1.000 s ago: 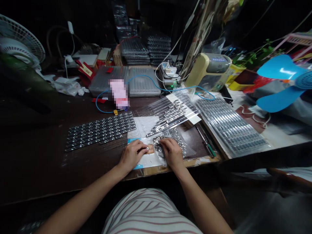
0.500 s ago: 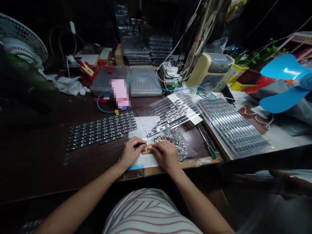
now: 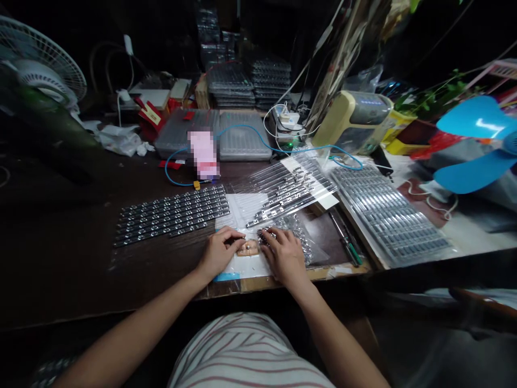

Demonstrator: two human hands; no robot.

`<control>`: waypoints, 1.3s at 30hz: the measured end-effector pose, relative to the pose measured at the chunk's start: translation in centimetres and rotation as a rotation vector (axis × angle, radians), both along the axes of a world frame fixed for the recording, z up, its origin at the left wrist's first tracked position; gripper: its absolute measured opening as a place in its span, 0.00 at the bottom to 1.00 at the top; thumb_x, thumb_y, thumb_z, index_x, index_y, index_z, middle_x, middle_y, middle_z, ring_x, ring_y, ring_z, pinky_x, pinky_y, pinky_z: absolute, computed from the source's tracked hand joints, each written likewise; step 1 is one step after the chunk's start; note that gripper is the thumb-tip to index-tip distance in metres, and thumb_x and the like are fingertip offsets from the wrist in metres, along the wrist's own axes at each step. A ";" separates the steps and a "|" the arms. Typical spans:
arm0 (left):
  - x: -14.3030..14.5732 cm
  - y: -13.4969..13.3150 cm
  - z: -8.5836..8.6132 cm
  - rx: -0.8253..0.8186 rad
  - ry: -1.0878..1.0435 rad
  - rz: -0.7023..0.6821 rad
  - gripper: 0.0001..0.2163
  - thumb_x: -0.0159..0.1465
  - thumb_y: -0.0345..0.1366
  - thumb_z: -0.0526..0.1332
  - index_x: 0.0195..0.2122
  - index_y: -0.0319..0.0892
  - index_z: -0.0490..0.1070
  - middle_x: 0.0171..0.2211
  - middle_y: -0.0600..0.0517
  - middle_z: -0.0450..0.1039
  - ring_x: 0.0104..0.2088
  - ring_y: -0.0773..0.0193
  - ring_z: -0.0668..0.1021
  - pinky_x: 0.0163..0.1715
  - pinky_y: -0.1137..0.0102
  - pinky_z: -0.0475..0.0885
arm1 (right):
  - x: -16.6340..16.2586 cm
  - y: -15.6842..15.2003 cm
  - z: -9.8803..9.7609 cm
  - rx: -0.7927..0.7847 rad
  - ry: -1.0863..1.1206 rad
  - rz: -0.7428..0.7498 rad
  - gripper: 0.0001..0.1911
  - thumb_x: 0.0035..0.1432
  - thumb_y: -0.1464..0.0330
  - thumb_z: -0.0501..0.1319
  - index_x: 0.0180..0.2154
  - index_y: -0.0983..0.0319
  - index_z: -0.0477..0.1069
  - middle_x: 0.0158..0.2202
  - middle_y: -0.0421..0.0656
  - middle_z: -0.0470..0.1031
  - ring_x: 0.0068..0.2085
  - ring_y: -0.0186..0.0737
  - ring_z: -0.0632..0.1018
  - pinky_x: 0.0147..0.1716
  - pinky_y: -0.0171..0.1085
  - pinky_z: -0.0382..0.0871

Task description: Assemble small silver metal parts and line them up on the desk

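Observation:
A small tan block (image 3: 247, 248) with a dark spot at its middle lies on a white sheet (image 3: 248, 268) at the table's front edge. My left hand (image 3: 220, 250) is at the block's left side, thumb and forefinger pinched together; what they hold is too small to make out. To the right, my right hand (image 3: 286, 256) has its fingers bent and apart, the tips reaching onto a pile of small shiny metal parts (image 3: 301, 240) on clear plastic. Behind the hands, dark strips with shiny fittings (image 3: 288, 188) rest on a clear ribbed tray (image 3: 262, 178).
On the left lie rows of dark strips (image 3: 173, 213). A green pen (image 3: 351, 242) and a filled clear tray (image 3: 388, 210) are on the right. A phone-like pink item (image 3: 203, 153), blue cable (image 3: 252, 127), stacked trays (image 3: 230, 83) and a blue fan (image 3: 470, 145) stand around the back.
My right hand has moved right, off the tan block to the metal parts, and its fingers have spread. The left hand stays at the block. The view has shifted slightly.

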State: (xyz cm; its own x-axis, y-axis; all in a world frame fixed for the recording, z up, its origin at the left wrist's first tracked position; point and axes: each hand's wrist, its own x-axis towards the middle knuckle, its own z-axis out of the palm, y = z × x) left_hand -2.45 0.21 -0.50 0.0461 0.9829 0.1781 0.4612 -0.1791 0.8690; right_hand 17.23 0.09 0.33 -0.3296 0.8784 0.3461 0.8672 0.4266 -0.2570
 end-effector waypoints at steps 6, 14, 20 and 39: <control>0.0 0.2 0.5 -0.010 -0.005 0.015 0.05 0.59 0.33 0.61 0.32 0.40 0.76 0.33 0.49 0.75 0.34 0.64 0.76 0.28 0.73 0.70 | 1.2 0.1 -0.9 -0.004 0.079 -0.004 0.07 0.62 0.67 0.58 0.37 0.58 0.75 0.36 0.43 0.74 0.39 0.41 0.70 0.36 0.38 0.61; 1.2 0.8 1.8 0.082 0.108 -0.079 0.05 0.60 0.34 0.62 0.35 0.42 0.76 0.34 0.50 0.75 0.34 0.65 0.76 0.34 0.71 0.70 | 1.1 0.5 -1.5 0.043 0.322 0.017 0.09 0.63 0.70 0.54 0.39 0.59 0.73 0.37 0.44 0.75 0.39 0.41 0.72 0.40 0.39 0.66; 2.4 -0.1 1.3 0.129 0.218 -0.181 0.05 0.60 0.32 0.62 0.36 0.43 0.76 0.34 0.51 0.74 0.36 0.63 0.75 0.39 0.69 0.69 | 1.4 0.5 -1.5 0.026 0.402 0.018 0.07 0.62 0.73 0.55 0.38 0.60 0.71 0.36 0.43 0.75 0.38 0.41 0.73 0.40 0.39 0.66; 2.2 -0.2 1.0 0.190 0.204 -0.215 0.04 0.61 0.32 0.61 0.35 0.43 0.76 0.33 0.50 0.75 0.35 0.63 0.75 0.38 0.68 0.69 | 1.5 0.4 -1.2 0.054 0.444 0.040 0.07 0.62 0.69 0.57 0.38 0.58 0.73 0.36 0.42 0.76 0.39 0.39 0.74 0.39 0.38 0.68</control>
